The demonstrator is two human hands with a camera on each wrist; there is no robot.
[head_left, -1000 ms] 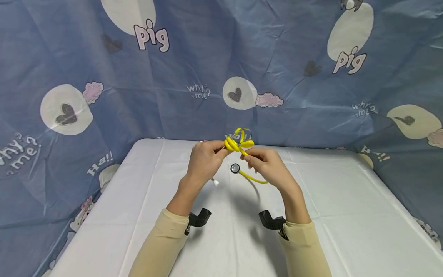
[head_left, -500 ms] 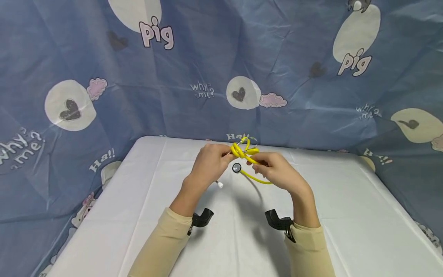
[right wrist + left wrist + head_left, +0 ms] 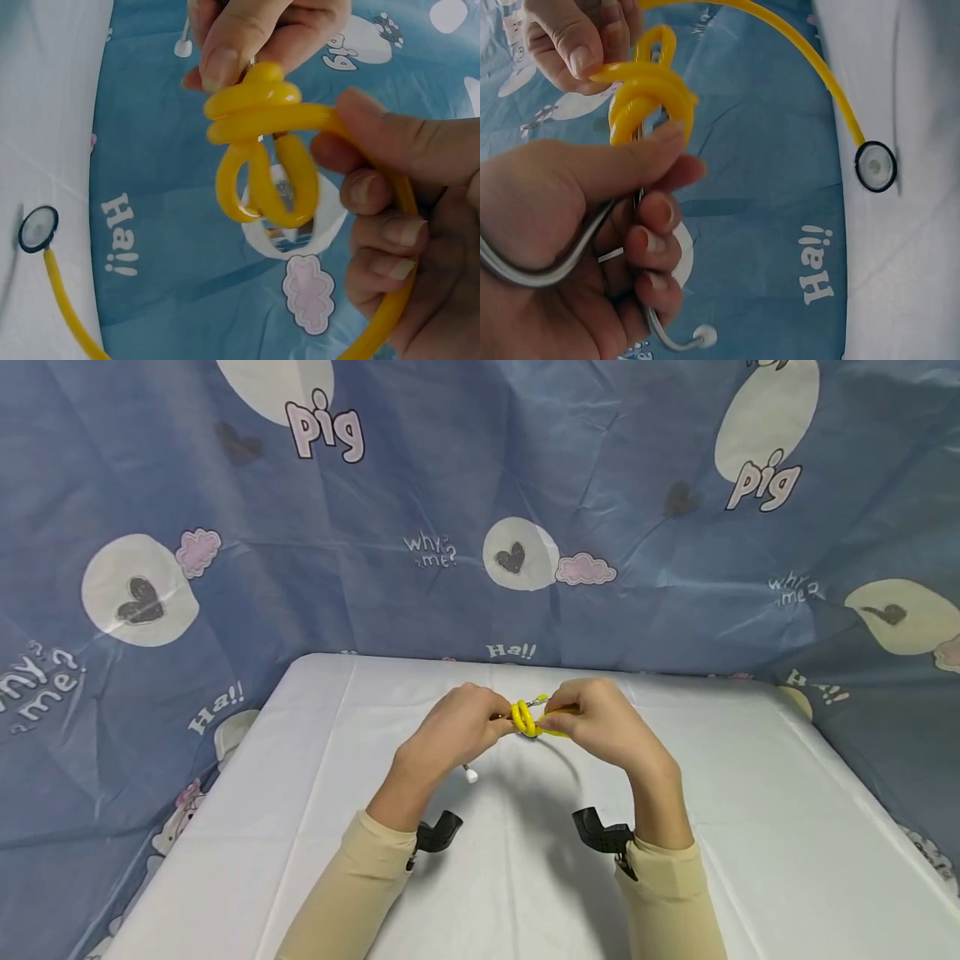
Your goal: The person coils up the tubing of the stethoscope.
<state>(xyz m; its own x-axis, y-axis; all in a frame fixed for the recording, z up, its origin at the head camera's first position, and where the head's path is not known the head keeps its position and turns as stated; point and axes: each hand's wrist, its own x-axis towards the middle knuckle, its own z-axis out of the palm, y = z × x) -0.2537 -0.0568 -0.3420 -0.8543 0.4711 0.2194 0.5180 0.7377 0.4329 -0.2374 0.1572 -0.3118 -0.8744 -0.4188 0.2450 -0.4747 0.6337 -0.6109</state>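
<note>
A stethoscope with yellow tubing is held up above the table between both hands. Its tubing is wound in a tight coil (image 3: 523, 717) around the metal ear tubes (image 3: 540, 277). My left hand (image 3: 459, 728) pinches the ear tubes just beside the coil, thumb against the yellow turns. A white eartip (image 3: 705, 335) pokes out below that hand. My right hand (image 3: 602, 724) grips the yellow tube (image 3: 390, 315) where it leaves the coil, and small yellow loops (image 3: 300, 184) hang from the coil. The round chest piece (image 3: 876, 166) dangles free at the tube's end.
A white-covered table (image 3: 495, 877) lies beneath the hands. Behind it hangs a blue printed cloth (image 3: 420, 468). Black wrist mounts (image 3: 438, 832) stick out from both beige sleeves (image 3: 352, 877).
In the head view, both hands and the coil have come lower and slightly nearer. The yellow loops have tipped out of sight toward the right hand, and the chest piece is now mostly hidden.
</note>
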